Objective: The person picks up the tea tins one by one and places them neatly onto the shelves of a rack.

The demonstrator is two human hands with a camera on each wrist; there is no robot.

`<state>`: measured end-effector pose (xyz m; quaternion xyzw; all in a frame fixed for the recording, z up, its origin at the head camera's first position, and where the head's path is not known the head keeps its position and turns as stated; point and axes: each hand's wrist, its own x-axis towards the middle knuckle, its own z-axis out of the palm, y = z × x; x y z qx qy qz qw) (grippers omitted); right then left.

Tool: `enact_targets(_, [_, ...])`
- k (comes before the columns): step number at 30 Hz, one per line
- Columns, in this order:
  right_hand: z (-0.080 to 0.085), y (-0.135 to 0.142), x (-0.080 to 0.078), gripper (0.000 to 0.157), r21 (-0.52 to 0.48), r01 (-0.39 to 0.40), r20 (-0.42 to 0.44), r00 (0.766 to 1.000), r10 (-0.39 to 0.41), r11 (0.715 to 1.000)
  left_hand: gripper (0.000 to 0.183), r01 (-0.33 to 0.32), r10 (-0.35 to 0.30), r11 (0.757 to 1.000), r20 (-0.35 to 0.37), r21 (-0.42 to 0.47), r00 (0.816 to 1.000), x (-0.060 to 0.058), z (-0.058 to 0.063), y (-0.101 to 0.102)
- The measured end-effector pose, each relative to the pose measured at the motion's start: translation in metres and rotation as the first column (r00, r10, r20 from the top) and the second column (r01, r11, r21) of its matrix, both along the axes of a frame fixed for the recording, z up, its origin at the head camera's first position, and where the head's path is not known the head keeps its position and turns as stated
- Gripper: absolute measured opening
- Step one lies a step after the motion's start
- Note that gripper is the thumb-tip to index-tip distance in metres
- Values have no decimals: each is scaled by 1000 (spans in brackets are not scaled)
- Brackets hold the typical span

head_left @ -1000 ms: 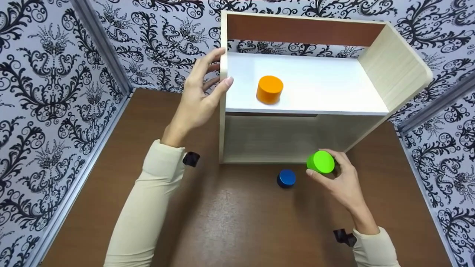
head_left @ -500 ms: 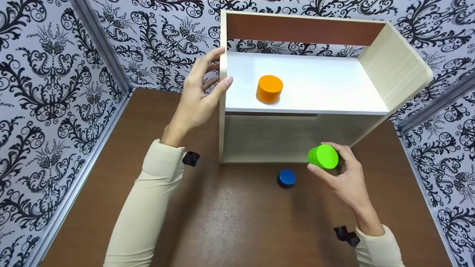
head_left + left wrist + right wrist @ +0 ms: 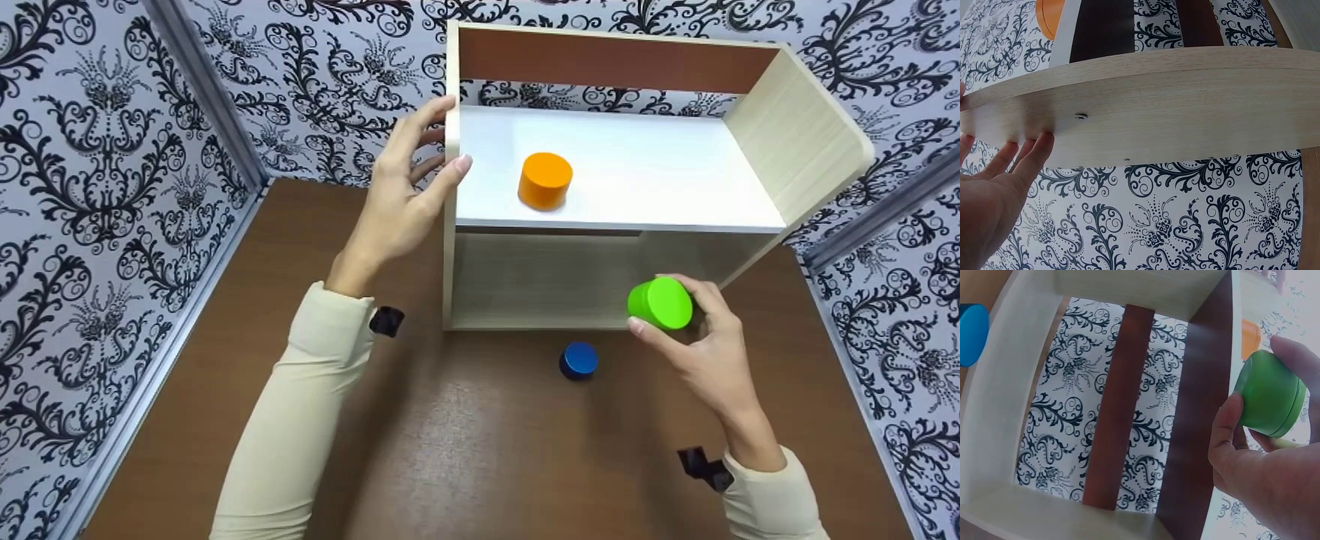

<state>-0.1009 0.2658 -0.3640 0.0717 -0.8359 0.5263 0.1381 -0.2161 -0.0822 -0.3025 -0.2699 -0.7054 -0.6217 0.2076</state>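
My right hand (image 3: pixel 712 352) pinches a green round container (image 3: pixel 651 302) between thumb and fingers, in front of the shelf unit's lower right part. A seam like a lid's edge runs round the container (image 3: pixel 1269 394) in the right wrist view. My left hand (image 3: pixel 401 187) holds the left side panel (image 3: pixel 451 247) of the pale wooden shelf unit, thumb at its front edge and fingers on its outer face (image 3: pixel 1185 112). An orange round container (image 3: pixel 545 181) stands on the unit's white shelf (image 3: pixel 660 172). On the brown surface lies a blue round container (image 3: pixel 579 361), left of my right hand.
Below the white shelf is an open lower compartment (image 3: pixel 547 285). A reddish-brown strip (image 3: pixel 615 60) crosses the unit's top back. Patterned walls (image 3: pixel 105 187) enclose the brown surface (image 3: pixel 465 435) at the left, back and right.
My right hand has lifted the green container and moved it slightly right and toward the shelf unit. The left hand, the orange container and the blue container have stayed put.
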Motion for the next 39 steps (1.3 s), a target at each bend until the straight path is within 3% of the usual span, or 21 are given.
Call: enact_targets(39, [33, -3, -14, 61, 18, -11, -92, 996, 13, 1000, 54, 3, -3, 1000, -12, -2, 1000, -1, 0, 0])
